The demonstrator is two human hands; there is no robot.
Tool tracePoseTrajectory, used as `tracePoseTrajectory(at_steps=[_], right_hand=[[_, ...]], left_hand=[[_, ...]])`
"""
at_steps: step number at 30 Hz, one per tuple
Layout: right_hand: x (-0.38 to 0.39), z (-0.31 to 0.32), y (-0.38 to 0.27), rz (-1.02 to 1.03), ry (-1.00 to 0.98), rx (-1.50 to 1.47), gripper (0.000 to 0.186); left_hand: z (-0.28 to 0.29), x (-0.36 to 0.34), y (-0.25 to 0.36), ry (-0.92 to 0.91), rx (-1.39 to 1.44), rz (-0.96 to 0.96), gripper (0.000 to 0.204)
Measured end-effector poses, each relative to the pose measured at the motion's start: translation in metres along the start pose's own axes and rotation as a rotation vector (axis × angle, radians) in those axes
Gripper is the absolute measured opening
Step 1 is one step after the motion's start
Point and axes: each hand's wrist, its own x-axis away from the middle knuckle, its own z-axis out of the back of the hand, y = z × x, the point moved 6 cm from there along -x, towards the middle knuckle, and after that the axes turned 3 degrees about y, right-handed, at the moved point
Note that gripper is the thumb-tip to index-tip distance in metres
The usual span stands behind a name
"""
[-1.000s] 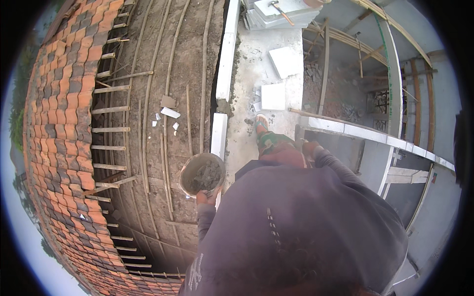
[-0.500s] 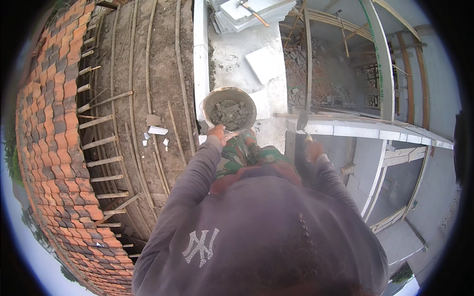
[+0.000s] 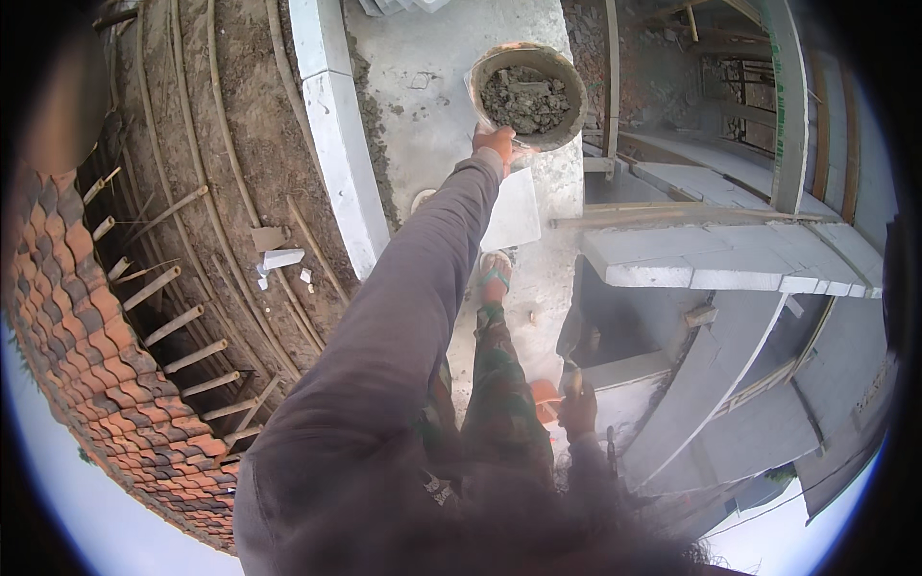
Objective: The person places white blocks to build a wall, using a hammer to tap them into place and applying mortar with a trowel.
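My left hand [image 3: 497, 146] is stretched far forward and grips the near rim of a round pan of wet grey mortar [image 3: 526, 94], held out over a concrete ledge [image 3: 423, 86]. My right hand [image 3: 577, 408] hangs low by my leg, closed around a small tool with a dark handle [image 3: 570, 363]; the tool's working end is hidden. My sandalled foot [image 3: 496, 274] stands on the ledge beside a pale flat block [image 3: 515, 213].
A row of white blocks [image 3: 331, 125] edges the ledge on the left. Beyond it lie bare wooden roof battens [image 3: 182, 240] and red roof tiles [image 3: 86, 317]. On the right, white concrete beams [image 3: 730, 254] drop to a lower level with a steep fall.
My left arm has swung the mortar pan from low at my left side, up and forward, to full reach over the ledge. My right hand has dropped lower beside my leg.
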Motion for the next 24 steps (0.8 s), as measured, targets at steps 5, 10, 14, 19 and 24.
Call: tracePoseTrajectory(at_steps=[5,10,14,19,24], right_hand=[[-0.056,-0.084,-0.046,0.205,-0.080,0.032,0.041],[-0.091,-0.164,-0.155,0.282,-0.242,0.193,0.052],[-0.155,-0.256,-0.269,0.625,-0.222,0.371,0.052],[-0.152,-0.392,-0.487,0.968,-0.268,0.411,0.050],[-0.168,-0.519,-0.656,1.569,0.025,1.635,0.034]], left_hand=[[0.051,-0.048,-0.008,0.061,-0.083,0.005,0.073],[0.091,0.021,0.005,-0.023,-0.536,-0.093,0.089],[0.166,0.104,0.123,0.257,-1.254,-0.663,0.066],[0.272,0.105,0.231,0.529,-1.832,-0.628,0.077],[0.282,0.074,0.253,0.304,-2.065,-0.539,0.090]])
